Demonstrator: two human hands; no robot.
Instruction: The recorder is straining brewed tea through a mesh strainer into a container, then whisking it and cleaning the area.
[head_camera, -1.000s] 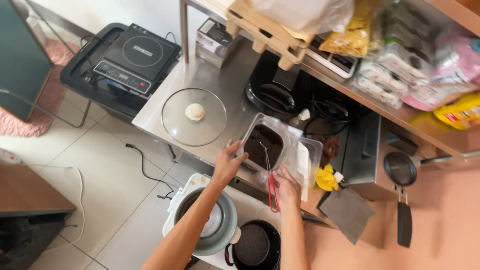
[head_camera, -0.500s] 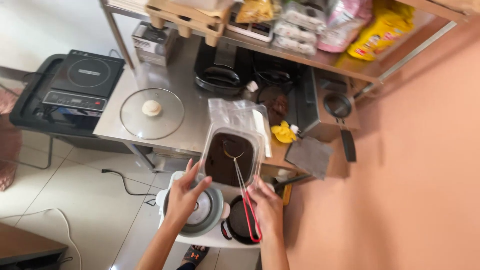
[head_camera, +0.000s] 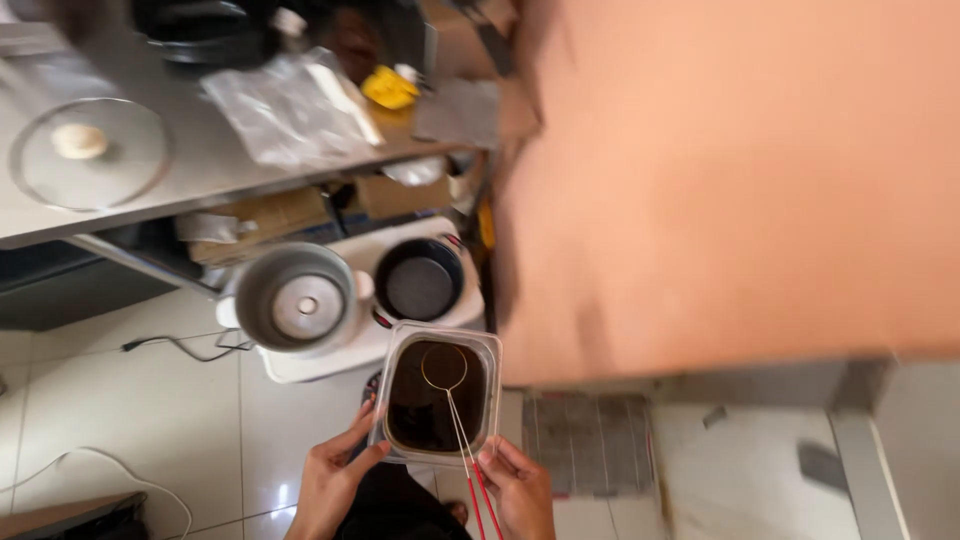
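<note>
i carry a clear plastic container (head_camera: 437, 395) of dark liquid in front of me, one hand at each near corner so it stays level and the liquid keeps off the rim. my left hand (head_camera: 335, 478) curls its fingers against the left wall, thumb up near the edge; my right hand (head_camera: 518, 487) is closed on the near right corner and also pins the red handle of a wire skimmer (head_camera: 448, 378), whose round loop lies in the liquid so it can't slide out. the container sits just beyond my hands, over the white tiled floor (head_camera: 120, 420). past it stand a grey pot (head_camera: 293, 297) and a dark pan (head_camera: 418, 284) on a low white stand, under the steel table (head_camera: 200, 170) with a glass lid (head_camera: 88, 152).
</note>
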